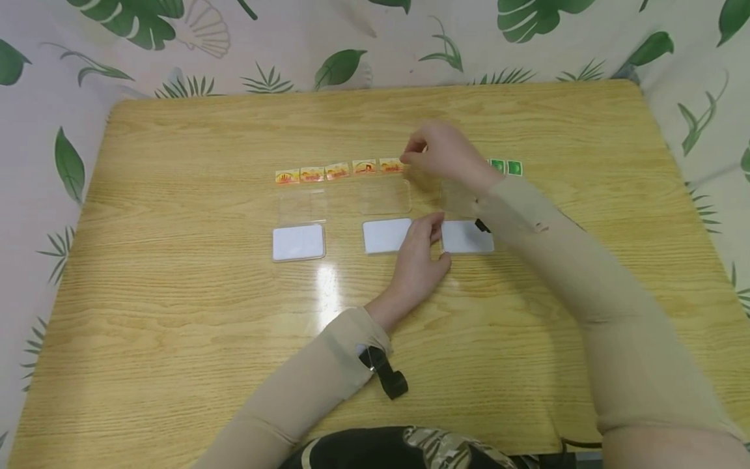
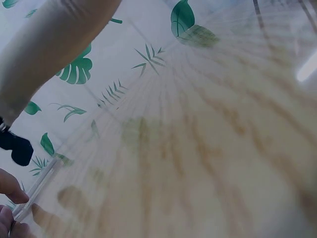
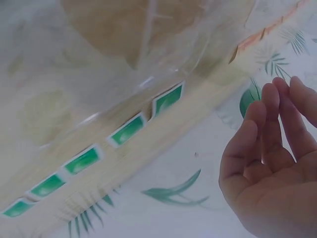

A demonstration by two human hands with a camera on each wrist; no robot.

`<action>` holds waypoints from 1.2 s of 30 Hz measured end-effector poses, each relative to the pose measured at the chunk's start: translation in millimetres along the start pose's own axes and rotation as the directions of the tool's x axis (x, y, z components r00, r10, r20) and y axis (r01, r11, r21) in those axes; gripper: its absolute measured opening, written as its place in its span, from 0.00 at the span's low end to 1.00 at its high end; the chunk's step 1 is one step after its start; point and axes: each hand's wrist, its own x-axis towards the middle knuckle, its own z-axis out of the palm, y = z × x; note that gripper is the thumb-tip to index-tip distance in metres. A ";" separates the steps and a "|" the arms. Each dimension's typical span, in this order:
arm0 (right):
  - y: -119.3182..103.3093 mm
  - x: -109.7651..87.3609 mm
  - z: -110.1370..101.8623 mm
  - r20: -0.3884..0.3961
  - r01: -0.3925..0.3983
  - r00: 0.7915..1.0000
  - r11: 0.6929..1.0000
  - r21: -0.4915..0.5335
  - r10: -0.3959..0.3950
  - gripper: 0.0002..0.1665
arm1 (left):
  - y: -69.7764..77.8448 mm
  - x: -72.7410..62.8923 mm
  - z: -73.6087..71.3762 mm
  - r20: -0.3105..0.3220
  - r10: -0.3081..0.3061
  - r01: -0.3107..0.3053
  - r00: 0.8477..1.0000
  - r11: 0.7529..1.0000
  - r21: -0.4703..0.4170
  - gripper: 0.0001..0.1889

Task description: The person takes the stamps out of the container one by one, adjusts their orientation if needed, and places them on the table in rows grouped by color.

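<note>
My left hand [image 1: 417, 264] holds the left end of the rightmost white-filled clear case [image 1: 469, 237], thumb at its near corner and fingers at its far one. The left wrist view catches fingertips [image 2: 20, 196] at a clear edge. Another such case [image 1: 383, 236] lies just left of that hand, partly covered by it. My right hand [image 1: 445, 146] hovers by the right end of a row of orange-yellow stamps [image 1: 336, 170]. Its fingers bend toward the thumb, and nothing shows between them in the right wrist view. Green stamps [image 3: 128, 130] line up beside it, partly hidden by the right arm in the head view.
A third white-filled case [image 1: 298, 242] lies at the left. Thin clear lids [image 1: 383, 197] lie between the cases and the stamps, one partly under the right forearm. The wooden table [image 1: 193, 273] meets a leaf-patterned wall covering [image 1: 398, 39] at the back.
</note>
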 end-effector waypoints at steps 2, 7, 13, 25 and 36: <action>4.8 -10.9 -1.0 -0.026 0.012 1.000 1.000 0.004 -0.012 0.17 | 0.0 0.3 0.3 0.003 -0.006 0.006 1.000 1.000 -0.008 0.31; 17.9 -39.8 -0.6 -0.091 0.025 0.996 1.000 0.002 -0.025 0.18 | 0.3 1.0 0.8 0.006 -0.036 0.036 0.999 0.998 -0.049 0.31; 35.6 -73.7 -0.3 -0.165 -0.016 0.986 0.999 0.033 0.022 0.21 | 0.2 0.8 -0.1 -0.032 -0.028 0.025 0.999 0.995 -0.097 0.29; 59.3 -108.0 1.6 -0.280 -0.046 0.958 0.998 0.040 0.055 0.23 | 7.6 -2.6 -18.4 -0.150 0.087 -0.115 0.985 0.976 -0.186 0.26; 72.9 -124.1 0.0 -0.302 -0.048 0.952 0.999 -0.014 0.042 0.21 | 5.3 -18.6 -97.7 -0.304 0.080 -0.144 0.949 0.970 -0.194 0.25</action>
